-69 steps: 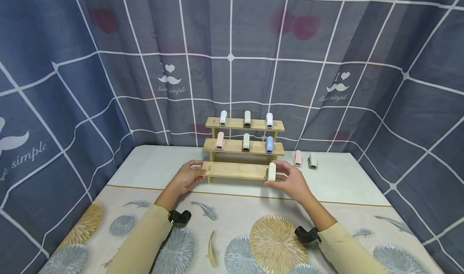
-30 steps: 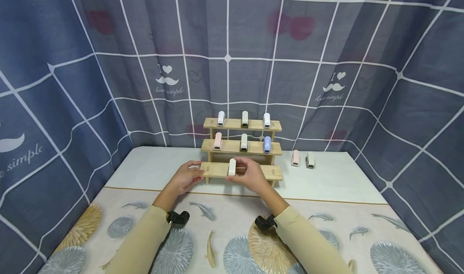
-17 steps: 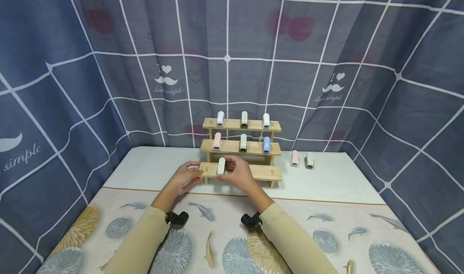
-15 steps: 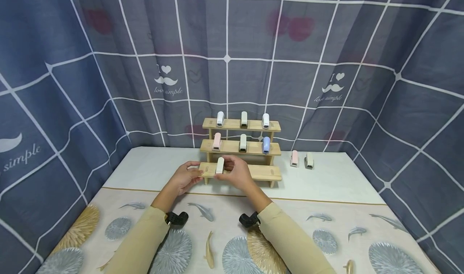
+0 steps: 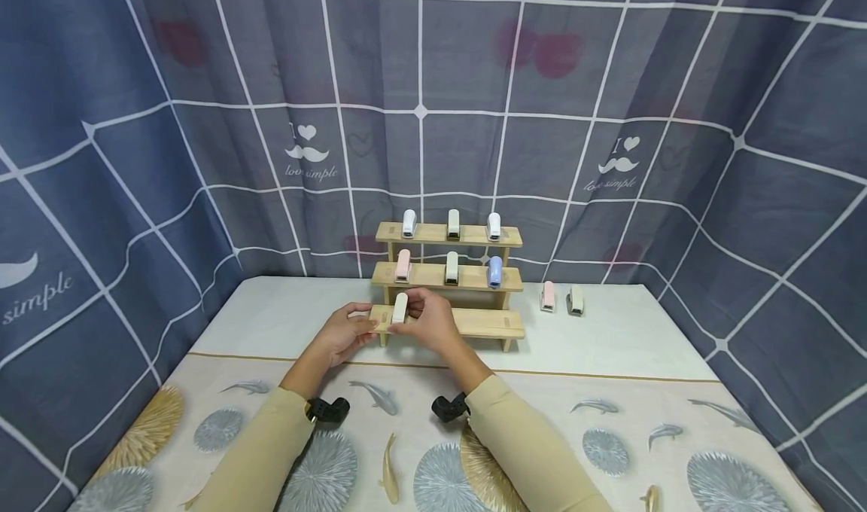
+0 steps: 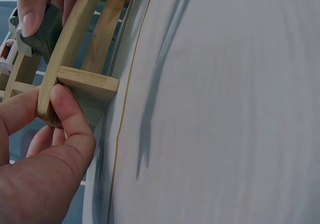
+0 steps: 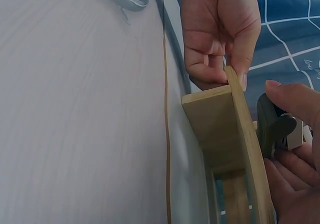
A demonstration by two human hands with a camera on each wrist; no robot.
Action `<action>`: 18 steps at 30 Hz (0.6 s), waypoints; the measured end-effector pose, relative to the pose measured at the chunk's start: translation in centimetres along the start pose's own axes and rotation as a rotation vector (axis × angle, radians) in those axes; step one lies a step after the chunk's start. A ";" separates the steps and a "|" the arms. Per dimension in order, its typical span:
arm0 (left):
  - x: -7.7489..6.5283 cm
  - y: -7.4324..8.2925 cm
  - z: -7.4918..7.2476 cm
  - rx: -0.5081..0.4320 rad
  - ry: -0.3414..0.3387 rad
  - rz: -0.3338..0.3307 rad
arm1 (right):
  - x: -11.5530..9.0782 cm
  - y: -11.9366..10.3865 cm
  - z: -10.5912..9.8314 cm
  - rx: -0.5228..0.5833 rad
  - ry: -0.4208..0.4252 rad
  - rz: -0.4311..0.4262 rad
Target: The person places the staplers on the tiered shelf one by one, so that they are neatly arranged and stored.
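I read the left hand (image 5: 344,333) pinching the left end of the lowest shelf (image 5: 486,321); just right of it, the right hand (image 5: 433,321) grips the white-topped stapler (image 5: 400,309), fingers curled, over that shelf; beyond both hands, the middle shelf (image 5: 430,275) bears three staplers (image 5: 451,269).

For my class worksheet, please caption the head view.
Left fingers grip the lowest wooden shelf at its left end; right fingers hold a pale stapler nearby.

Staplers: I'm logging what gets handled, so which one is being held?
The pale stapler at the left end of the lowest shelf, pinched by the right hand; no hand touches any other.
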State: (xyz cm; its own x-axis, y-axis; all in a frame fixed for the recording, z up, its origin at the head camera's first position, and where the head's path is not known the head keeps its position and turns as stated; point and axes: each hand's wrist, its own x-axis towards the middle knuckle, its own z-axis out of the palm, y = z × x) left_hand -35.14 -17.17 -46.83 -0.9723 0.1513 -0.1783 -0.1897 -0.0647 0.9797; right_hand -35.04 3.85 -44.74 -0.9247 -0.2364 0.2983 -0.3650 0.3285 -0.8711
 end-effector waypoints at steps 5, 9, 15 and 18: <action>0.0 -0.1 -0.1 -0.006 -0.002 -0.003 | 0.2 0.0 0.4 -0.002 0.005 -0.004; -0.1 -0.1 -0.1 -0.006 -0.006 -0.001 | 0.3 0.0 0.6 -0.010 -0.002 -0.001; -0.1 -0.1 -0.2 -0.012 -0.020 0.018 | 0.4 -0.1 0.8 -0.052 -0.009 -0.009; 0.0 -0.1 -0.2 -0.018 -0.026 0.020 | 0.4 -0.1 0.9 -0.082 -0.005 -0.010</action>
State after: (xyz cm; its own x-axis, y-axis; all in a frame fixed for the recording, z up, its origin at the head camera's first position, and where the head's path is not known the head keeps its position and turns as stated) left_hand -35.10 -17.36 -46.98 -0.9721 0.1755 -0.1559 -0.1728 -0.0853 0.9813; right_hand -35.24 2.89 -44.86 -0.9207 -0.2446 0.3042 -0.3816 0.4003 -0.8331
